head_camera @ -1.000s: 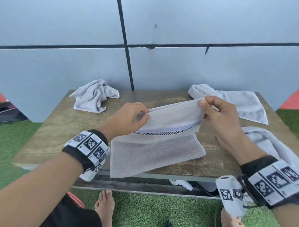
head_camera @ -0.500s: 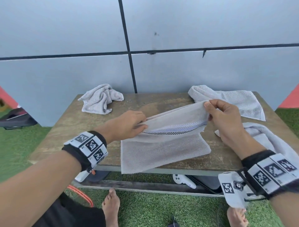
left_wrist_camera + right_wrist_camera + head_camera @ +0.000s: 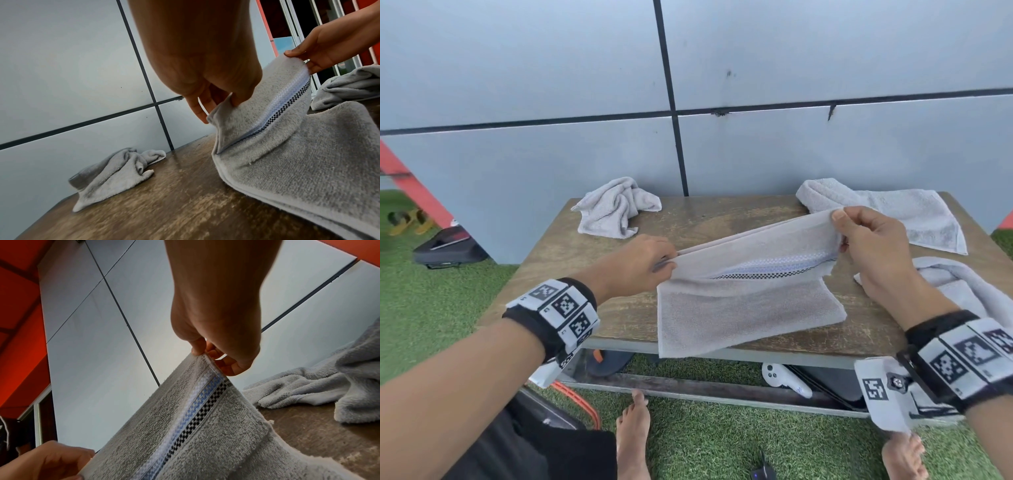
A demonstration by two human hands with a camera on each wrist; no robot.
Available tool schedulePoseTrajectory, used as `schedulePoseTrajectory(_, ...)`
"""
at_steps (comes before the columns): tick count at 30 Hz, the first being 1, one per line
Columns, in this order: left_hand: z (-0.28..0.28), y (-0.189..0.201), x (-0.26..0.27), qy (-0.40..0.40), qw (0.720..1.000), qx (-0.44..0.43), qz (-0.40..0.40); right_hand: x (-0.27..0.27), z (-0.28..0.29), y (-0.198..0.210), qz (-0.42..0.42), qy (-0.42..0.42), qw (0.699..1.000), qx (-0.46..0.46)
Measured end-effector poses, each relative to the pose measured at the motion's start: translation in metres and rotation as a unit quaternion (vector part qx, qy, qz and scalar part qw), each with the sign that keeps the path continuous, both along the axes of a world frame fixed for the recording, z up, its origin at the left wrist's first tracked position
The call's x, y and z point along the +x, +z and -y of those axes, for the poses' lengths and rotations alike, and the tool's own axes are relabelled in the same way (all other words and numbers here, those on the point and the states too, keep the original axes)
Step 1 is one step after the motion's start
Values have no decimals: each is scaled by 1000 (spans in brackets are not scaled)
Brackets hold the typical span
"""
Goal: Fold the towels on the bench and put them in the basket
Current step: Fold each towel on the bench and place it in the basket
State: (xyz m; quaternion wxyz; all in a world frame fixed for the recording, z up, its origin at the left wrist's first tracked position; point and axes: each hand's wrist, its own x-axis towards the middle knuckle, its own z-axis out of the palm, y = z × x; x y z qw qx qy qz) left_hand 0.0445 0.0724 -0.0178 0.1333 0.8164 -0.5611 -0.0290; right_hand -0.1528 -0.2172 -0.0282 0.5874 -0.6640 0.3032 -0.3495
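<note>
While the left hand (image 3: 643,265) and right hand (image 3: 873,240) each pinch a lifted corner of the striped grey towel (image 3: 743,301), its lower half on the bench's (image 3: 619,308) near edge, level both corners before laying them down.

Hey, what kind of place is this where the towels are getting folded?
Probably an outdoor patio or yard: artificial grass underfoot, a weathered wooden bench against a grey panelled wall, and loose towels on top.
</note>
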Motion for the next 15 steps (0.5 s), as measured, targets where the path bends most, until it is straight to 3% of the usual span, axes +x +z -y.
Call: schedulePoseTrajectory(15,-23,9,-1,35,998,-43,8,6,5,-2,-17,-27,999,33)
